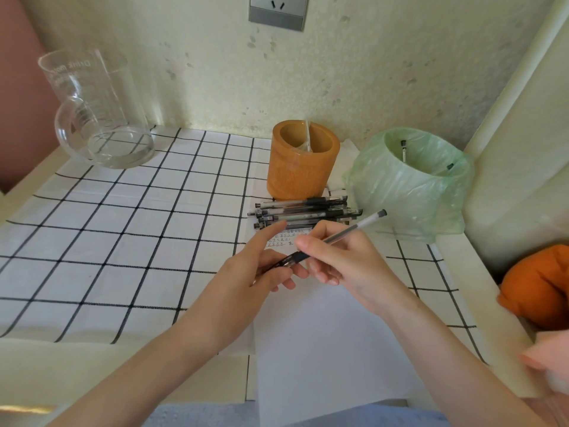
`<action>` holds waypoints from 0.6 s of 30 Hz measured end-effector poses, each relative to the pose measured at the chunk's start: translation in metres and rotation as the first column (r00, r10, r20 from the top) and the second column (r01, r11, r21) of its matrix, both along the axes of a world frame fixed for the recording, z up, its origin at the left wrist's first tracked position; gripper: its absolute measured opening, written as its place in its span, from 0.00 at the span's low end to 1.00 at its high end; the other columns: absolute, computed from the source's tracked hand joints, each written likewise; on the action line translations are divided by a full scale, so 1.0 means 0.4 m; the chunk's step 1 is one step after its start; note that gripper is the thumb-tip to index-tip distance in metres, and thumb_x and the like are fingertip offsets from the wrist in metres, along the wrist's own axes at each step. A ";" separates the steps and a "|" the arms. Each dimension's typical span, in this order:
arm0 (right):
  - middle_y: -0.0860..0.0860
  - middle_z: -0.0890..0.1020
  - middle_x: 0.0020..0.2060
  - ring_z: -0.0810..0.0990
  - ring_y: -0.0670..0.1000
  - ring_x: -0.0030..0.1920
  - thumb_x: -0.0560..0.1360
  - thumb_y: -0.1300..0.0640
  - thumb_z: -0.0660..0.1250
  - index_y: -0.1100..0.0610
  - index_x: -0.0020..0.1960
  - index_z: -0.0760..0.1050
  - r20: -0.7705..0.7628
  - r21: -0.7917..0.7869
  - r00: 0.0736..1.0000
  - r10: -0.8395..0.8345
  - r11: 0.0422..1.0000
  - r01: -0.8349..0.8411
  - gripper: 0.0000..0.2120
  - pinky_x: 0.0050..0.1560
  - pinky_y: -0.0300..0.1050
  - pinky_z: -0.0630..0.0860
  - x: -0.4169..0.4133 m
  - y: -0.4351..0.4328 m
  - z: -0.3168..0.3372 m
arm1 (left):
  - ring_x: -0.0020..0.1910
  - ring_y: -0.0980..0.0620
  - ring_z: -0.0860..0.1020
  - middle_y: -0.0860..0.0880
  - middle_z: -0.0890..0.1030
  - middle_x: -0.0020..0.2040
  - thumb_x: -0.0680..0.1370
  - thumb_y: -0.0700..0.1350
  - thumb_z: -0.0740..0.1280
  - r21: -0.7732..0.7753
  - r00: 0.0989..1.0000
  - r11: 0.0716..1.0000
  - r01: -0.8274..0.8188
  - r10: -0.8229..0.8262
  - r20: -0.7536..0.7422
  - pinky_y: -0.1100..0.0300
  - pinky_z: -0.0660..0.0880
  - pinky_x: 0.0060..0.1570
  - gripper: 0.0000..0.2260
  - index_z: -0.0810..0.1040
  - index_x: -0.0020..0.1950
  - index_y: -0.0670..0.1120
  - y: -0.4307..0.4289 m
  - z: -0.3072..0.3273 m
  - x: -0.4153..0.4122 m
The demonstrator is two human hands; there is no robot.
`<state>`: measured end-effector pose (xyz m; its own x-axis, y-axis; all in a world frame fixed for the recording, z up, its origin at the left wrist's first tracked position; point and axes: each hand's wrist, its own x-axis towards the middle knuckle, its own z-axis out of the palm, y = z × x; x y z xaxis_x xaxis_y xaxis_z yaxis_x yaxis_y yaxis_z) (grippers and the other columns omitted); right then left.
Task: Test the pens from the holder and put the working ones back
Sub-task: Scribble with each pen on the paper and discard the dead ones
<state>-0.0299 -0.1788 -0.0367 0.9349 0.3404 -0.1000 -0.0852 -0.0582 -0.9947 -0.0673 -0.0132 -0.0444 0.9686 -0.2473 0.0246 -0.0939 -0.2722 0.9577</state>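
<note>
Pen: clear barrel, black front section, black end cap. It is held in both hands above the paper.

Right-hand grip: thumb and fingers closed round the barrel mid-length, end cap pointing up and right toward the bin.

Left-hand grip: thumb and curled fingers pinch the black front end, forefinger straight.

Writing: white print on the pen's black section, too small to read. Rows of small marks on the paper just beyond the hands, not legible. "Drink more" on the glass jug, seen reversed through the glass.

Pile of pens: lies on the table just beyond the hands and touches the foot of the orange-brown holder.

Bin: lined with a green bag, right of the holder, with two pens inside.

Surface: white cloth with a black grid. Pale speckled wall behind with a grey socket.
</note>
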 end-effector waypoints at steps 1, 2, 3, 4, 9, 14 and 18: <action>0.51 0.73 0.22 0.67 0.48 0.22 0.69 0.53 0.70 0.57 0.35 0.75 0.004 -0.016 1.000 0.014 1.000 -0.014 0.09 0.23 0.37 0.61 -0.001 0.000 0.000 | 0.40 0.60 0.79 0.54 0.83 0.44 0.78 0.37 0.62 0.013 1.000 1.000 0.001 -0.001 -0.001 0.69 0.74 0.43 0.21 0.64 0.64 0.59 0.001 -0.002 -0.002; 0.51 0.73 0.23 0.67 0.48 0.23 0.68 0.53 0.71 0.56 0.36 0.77 0.003 -0.012 1.000 0.022 1.000 -0.022 0.08 0.23 0.36 0.61 -0.001 -0.001 0.000 | 0.40 0.58 0.80 0.54 0.84 0.43 0.77 0.38 0.63 0.026 1.000 1.000 -0.007 0.007 -0.008 0.68 0.75 0.42 0.19 0.68 0.62 0.57 0.002 -0.005 -0.002; 0.51 0.73 0.23 0.68 0.48 0.23 0.68 0.53 0.71 0.57 0.38 0.78 0.000 0.012 1.000 0.026 1.000 -0.026 0.07 0.23 0.36 0.62 -0.001 -0.001 -0.001 | 0.38 0.57 0.80 0.53 0.84 0.42 0.77 0.40 0.64 0.031 0.999 0.999 -0.028 0.028 -0.022 0.66 0.76 0.42 0.14 0.72 0.59 0.55 0.006 -0.006 -0.001; 0.51 0.74 0.24 0.69 0.48 0.24 0.68 0.53 0.71 0.59 0.40 0.79 -0.002 0.047 1.000 0.030 0.998 -0.030 0.09 0.23 0.36 0.63 -0.001 -0.002 -0.002 | 0.36 0.56 0.80 0.53 0.84 0.40 0.76 0.42 0.65 0.048 0.998 0.997 -0.057 0.058 -0.027 0.64 0.76 0.41 0.09 0.76 0.54 0.53 0.011 -0.006 0.000; 0.52 0.79 0.28 0.75 0.50 0.28 0.70 0.52 0.67 0.62 0.46 0.80 0.010 0.120 1.000 0.010 0.993 -0.011 0.13 0.25 0.37 0.67 -0.005 -0.001 -0.009 | 0.24 0.59 0.70 0.55 0.75 0.27 0.78 0.50 0.61 0.241 0.990 0.962 -0.129 0.113 0.078 0.70 0.66 0.27 0.10 0.76 0.38 0.51 0.016 -0.004 0.001; 0.51 0.77 0.27 0.73 0.48 0.27 0.71 0.53 0.67 0.61 0.45 0.80 0.032 0.102 0.999 -0.023 0.995 0.019 0.11 0.25 0.36 0.66 -0.009 0.007 -0.019 | 0.33 0.57 0.75 0.61 0.76 0.28 0.78 0.52 0.59 0.319 0.981 0.932 -0.173 0.133 0.142 0.68 0.66 0.33 0.12 0.69 0.35 0.53 0.005 0.000 -0.004; 0.50 0.76 0.27 0.72 0.47 0.26 0.72 0.54 0.66 0.62 0.45 0.80 0.032 0.084 0.999 -0.015 0.996 0.012 0.11 0.25 0.35 0.66 -0.008 0.009 -0.017 | 0.37 0.50 0.78 0.52 0.74 0.29 0.78 0.52 0.59 0.299 0.976 0.933 -0.199 0.162 0.143 0.63 0.67 0.35 0.13 0.70 0.34 0.52 0.004 0.000 -0.002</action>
